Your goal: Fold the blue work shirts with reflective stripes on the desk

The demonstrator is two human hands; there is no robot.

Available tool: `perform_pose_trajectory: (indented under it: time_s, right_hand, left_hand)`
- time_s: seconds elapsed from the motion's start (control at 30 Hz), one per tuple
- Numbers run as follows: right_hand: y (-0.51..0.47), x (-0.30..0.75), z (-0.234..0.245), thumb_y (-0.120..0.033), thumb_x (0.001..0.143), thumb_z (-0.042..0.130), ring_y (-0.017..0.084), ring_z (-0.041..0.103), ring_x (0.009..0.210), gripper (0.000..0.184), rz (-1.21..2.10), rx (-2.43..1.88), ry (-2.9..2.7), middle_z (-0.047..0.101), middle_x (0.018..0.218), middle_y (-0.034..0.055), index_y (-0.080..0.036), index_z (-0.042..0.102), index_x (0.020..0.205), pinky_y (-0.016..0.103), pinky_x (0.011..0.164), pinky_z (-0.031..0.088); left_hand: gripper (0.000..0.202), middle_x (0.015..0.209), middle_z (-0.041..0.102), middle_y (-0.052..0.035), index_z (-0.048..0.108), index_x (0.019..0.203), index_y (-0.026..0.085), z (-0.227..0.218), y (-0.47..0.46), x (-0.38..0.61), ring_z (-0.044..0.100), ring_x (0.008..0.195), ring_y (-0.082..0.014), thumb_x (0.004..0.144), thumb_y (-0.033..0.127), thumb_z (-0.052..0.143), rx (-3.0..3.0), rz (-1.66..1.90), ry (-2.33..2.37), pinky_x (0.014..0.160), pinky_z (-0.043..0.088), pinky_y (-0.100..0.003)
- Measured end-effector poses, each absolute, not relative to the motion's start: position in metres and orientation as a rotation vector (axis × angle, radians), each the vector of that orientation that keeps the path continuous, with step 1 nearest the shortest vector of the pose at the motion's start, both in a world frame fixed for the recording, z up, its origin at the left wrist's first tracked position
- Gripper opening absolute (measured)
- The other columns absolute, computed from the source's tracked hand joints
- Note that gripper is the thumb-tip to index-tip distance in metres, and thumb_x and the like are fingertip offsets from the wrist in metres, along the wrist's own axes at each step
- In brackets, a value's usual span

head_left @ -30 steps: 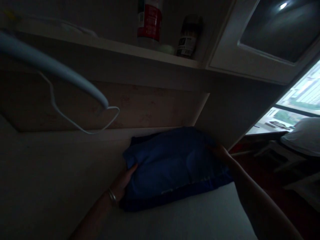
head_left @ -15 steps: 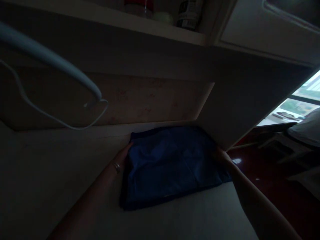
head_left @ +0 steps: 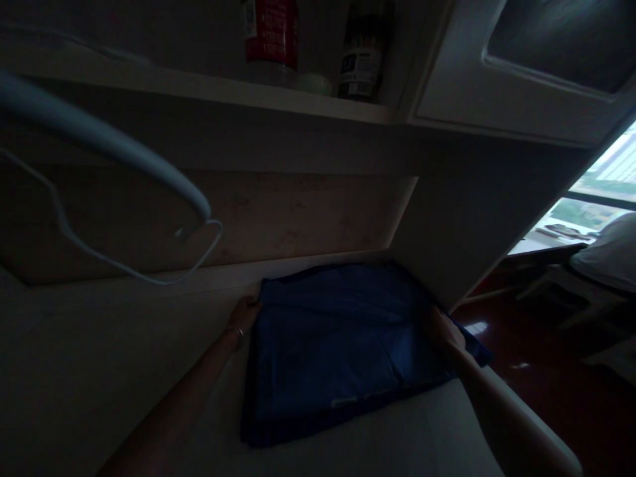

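A folded dark blue cloth (head_left: 338, 344) lies flat on a pale surface (head_left: 99, 371) in dim light. My left hand (head_left: 244, 313), with a bracelet at the wrist, rests against the cloth's far left corner, fingers curled on its edge. Over at the cloth's right edge, my right hand (head_left: 447, 334) lies on the fabric, near the surface's right side. Whether either hand pinches the fabric is too dark to see.
A pale curved handle (head_left: 109, 152) with a thin white cord (head_left: 124, 265) hangs at upper left. A shelf (head_left: 209, 89) above holds a red-labelled can (head_left: 271, 33) and a dark bottle (head_left: 360, 56). A cabinet door (head_left: 521, 86) and a window (head_left: 596, 192) are at right.
The puffed-up cloth has been laid flat and smoothed. My left hand moved from its near left side up to the far left corner; the right hand came nearer along the right edge.
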State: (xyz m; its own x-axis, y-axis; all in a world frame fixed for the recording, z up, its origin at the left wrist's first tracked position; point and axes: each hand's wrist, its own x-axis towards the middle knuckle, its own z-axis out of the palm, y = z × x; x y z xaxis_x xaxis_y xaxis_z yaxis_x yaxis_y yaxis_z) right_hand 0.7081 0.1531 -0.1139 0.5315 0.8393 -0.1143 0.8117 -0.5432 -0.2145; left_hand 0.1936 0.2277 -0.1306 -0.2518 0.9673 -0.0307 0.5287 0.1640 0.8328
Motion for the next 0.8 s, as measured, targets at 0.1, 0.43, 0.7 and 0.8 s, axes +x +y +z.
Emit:
perform_pose_trajectory:
  time_s: [0.1,0.43,0.7,0.8]
  right_hand:
    - [0.146,0.709,-0.110,-0.030,0.094,0.032,0.036,0.064,0.106,0.040,0.314,-2.668,-1.429,0.062,0.122,0.0202,-0.015,0.053,0.125,0.043,0.078,0.049]
    - [0.098,0.648,-0.128,-0.044,0.101,0.028,0.028,0.036,0.139,0.049,-0.440,-2.161,-1.930,0.042,0.152,0.0055,-0.030,0.042,0.146,0.056,0.114,0.021]
    - [0.078,0.640,-0.162,-0.042,0.102,0.028,0.028,0.044,0.135,0.049,-0.216,-2.038,-1.994,0.051,0.145,0.0078,-0.025,0.050,0.141,0.060,0.114,0.022]
    - [0.041,0.620,-0.160,-0.040,0.101,0.030,0.027,0.063,0.109,0.046,-0.271,-1.925,-1.796,0.068,0.119,0.0146,-0.017,0.063,0.122,0.047,0.099,0.046]
  left_hand:
    - [0.038,0.122,0.066,-0.0137,0.062,0.118,0.014,-0.132,0.166,0.198,0.063,0.113,-0.0250,0.084,0.031,0.055,1.602,0.990,1.825,0.104,0.046,-0.042]
    - [0.054,0.155,0.039,-0.0027,0.037,0.147,0.033,-0.154,0.036,0.254,0.039,0.140,-0.0285,0.096,0.048,0.040,2.792,0.461,1.439,0.110,0.040,-0.056]
    - [0.055,0.151,0.043,-0.0040,0.040,0.146,0.031,-0.161,0.015,0.236,0.050,0.133,-0.0274,0.094,0.048,0.044,2.879,0.410,1.519,0.102,0.051,-0.051]
    - [0.045,0.139,0.058,-0.0003,0.056,0.135,0.032,-0.171,-0.015,0.196,0.064,0.115,-0.0196,0.091,0.042,0.051,2.912,0.570,1.497,0.091,0.059,-0.033]
